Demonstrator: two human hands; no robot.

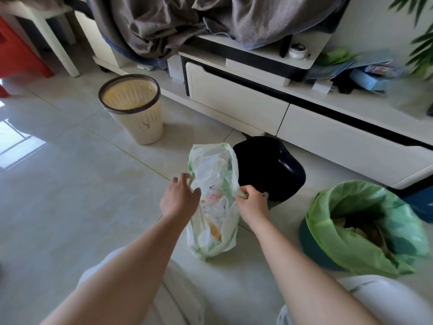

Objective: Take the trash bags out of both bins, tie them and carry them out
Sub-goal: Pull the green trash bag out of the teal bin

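A white and green trash bag (pixel 214 207) stands on the floor in front of me, its mouth wide, with wrappers and paper inside. My left hand (pixel 179 198) pinches the bag's left rim. My right hand (pixel 251 202) is closed on the right rim. At the back left stands a cream bin (pixel 138 113) with a dark rim and no bag in it. A dark teal bin (pixel 311 249) at the right still holds its green trash bag (pixel 351 249), which is full of scraps.
A black stool or lid (pixel 269 165) lies just behind the white bag. A long white TV cabinet (pixel 257 106) runs across the back, draped with a grey cloth (pixel 187 22). A red stool (pixel 16 52) is at the far left. My knees show at the bottom.
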